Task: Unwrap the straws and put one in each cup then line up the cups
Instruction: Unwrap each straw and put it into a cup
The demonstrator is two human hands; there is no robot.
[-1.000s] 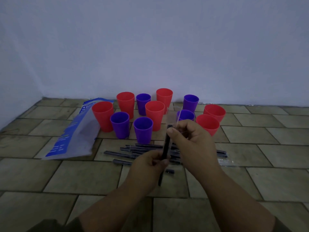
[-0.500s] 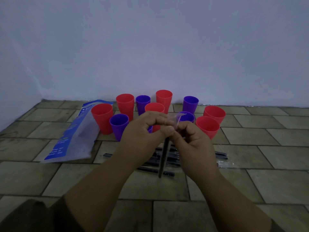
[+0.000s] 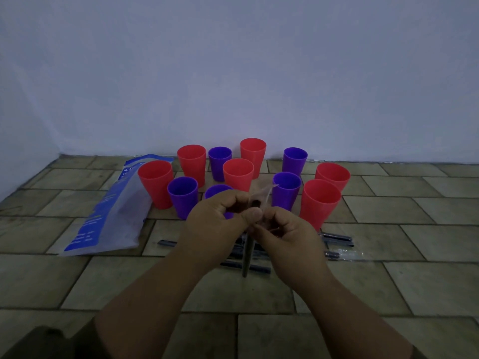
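Centre frame: left hand (image 3: 215,224) and right hand (image 3: 288,235) pinch the straw (image 3: 246,257) up top. It looks light and stiff; wrapper (image 3: 262,195) thin, slippery, so grab its loose tip.

The person's left hand (image 3: 215,224) and right hand (image 3: 290,237) are bare, as are both forearms along all of their visible length. The left forearm (image 3: 145,307) ends in a dark left sleeve (image 3: 51,343) at the lower left corner, a dull brownish-olive cloth with a soft, rumpled edge near the elbow. At the bottom edge, a thin sliver of similar dark cloth, the right sleeve (image 3: 421,354), borders the right forearm (image 3: 350,307). Dim light hides any weave or seams
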